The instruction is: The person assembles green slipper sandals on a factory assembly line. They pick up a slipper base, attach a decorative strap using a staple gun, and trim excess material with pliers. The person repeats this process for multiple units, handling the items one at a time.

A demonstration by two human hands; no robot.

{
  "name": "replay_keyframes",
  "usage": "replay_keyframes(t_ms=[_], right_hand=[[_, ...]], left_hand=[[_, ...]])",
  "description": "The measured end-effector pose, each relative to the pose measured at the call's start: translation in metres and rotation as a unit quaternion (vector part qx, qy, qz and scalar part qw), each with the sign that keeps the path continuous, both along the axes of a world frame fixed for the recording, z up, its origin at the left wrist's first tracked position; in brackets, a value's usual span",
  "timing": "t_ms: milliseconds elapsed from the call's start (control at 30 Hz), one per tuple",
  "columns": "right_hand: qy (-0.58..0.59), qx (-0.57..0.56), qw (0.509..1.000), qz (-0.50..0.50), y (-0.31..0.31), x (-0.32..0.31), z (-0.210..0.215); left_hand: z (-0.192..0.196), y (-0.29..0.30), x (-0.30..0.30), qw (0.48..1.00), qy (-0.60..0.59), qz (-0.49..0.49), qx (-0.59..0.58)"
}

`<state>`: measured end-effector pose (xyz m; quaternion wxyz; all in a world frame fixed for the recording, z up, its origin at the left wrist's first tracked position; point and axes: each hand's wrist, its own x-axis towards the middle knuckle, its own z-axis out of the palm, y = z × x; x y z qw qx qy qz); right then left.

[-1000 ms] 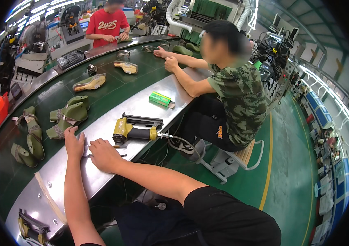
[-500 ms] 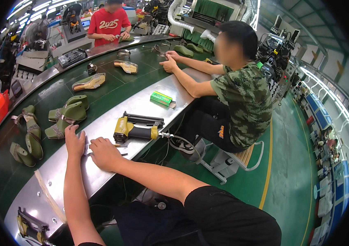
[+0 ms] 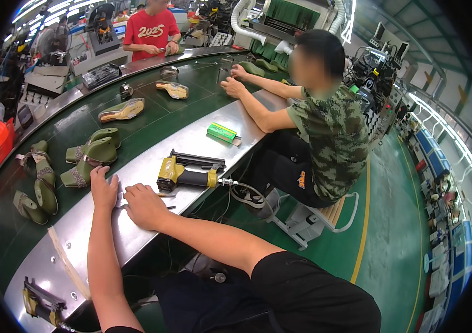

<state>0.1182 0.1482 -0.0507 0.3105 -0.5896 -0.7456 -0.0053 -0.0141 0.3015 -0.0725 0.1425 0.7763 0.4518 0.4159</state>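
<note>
My left hand point(image 3: 104, 190) rests on the metal table edge point(image 3: 136, 177), thumb apart from the fingers and nothing visible in it. Its fingertips are beside the green shoe lasts with straps point(image 3: 89, 161). Just to its right, my right hand point(image 3: 146, 207) lies loosely on the metal with its fingers spread toward the left. A thin dark-ended tool point(image 3: 170, 207) sticks out from beside this hand; the rest of it is hidden. Another slim tool point(image 3: 166, 195) lies close by. Beyond them sits a yellow and black air stapler point(image 3: 189, 173) on its side, joined to a hose.
A green box point(image 3: 221, 132) lies farther along the metal. More strapped lasts point(image 3: 37, 195) and clear-wrapped yellowish lasts point(image 3: 122, 110) are on the green belt point(image 3: 153, 125). A second air stapler point(image 3: 41, 304) is at lower left. A co-worker in camouflage point(image 3: 333, 122) sits at right; another in red point(image 3: 151, 33) stands across.
My hands stay almost in place while the whole view shifts slightly. The seated co-worker's hands have moved a little apart around a thin strap-like piece.
</note>
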Motion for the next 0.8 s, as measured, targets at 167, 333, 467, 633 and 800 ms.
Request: replay_keyframes(t_ms=[167,333,467,633,800], right_hand=[[-0.006,0.026,1.0,-0.002,0.0,-0.004,-0.002],[-0.01,0.051,0.999,-0.005,0.002,-0.006,-0.005],[-0.006,0.049,0.999,-0.007,0.003,-0.008,-0.007],[-0.004,0.043,0.999,-0.006,0.002,-0.011,-0.005],[-0.003,-0.024,1.0,-0.007,0.001,-0.012,-0.001]], left_hand=[[-0.001,0.0,-0.004,1.0,-0.002,-0.004,0.002],[-0.002,0.001,-0.006,1.0,0.0,-0.002,0.003],[-0.002,0.001,-0.007,1.0,-0.004,-0.005,0.001],[-0.003,0.001,-0.01,1.0,0.0,-0.002,0.003],[-0.002,-0.001,-0.011,1.0,-0.005,-0.004,-0.008]])
